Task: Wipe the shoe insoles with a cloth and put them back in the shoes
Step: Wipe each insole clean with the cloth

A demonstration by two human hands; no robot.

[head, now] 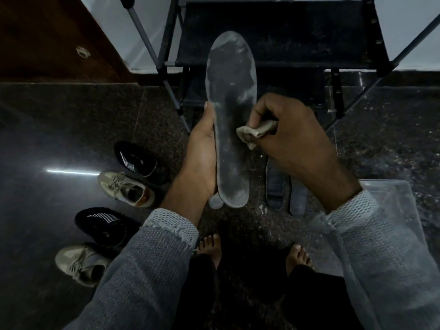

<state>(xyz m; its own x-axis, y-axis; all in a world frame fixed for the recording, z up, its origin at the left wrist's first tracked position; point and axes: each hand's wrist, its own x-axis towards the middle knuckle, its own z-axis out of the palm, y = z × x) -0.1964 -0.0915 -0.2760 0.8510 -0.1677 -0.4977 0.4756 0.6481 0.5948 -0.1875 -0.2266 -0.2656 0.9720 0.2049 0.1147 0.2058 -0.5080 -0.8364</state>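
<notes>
So from your head cam, the big grey insole [229,120] is the thing to go by: it's up in the air, dead centre, toe end pointing away from you toward the black shoe rack [278,34] and heel end nearest you. Your left hand [202,148] is wrapped along the insole's left edge, thumb up near the middle of that edge and the other fingers curled round behind it, one fingertip poking out just under the heel. Your right hand [292,136] is just right of the insole, fingers clenched round a small beige cloth [253,133], and the bunched end of that cloth is touching the insole's face about halfway down. The insole looks dusty, with pale smudgy patches toward the toe. Below and right of the insole, down on the dark speckled floor [59,129], two more insoles [284,189] lie side by side, partly hidden behind your right wrist. Left of the insole there are four shoes on the floor in a rough line: a black shoe [138,160], a beige shoe [126,189], another black one [104,225] and another beige one [81,263] closest to you. Your bare feet [210,246] are on the floor straight below the insole's heel end.
</notes>
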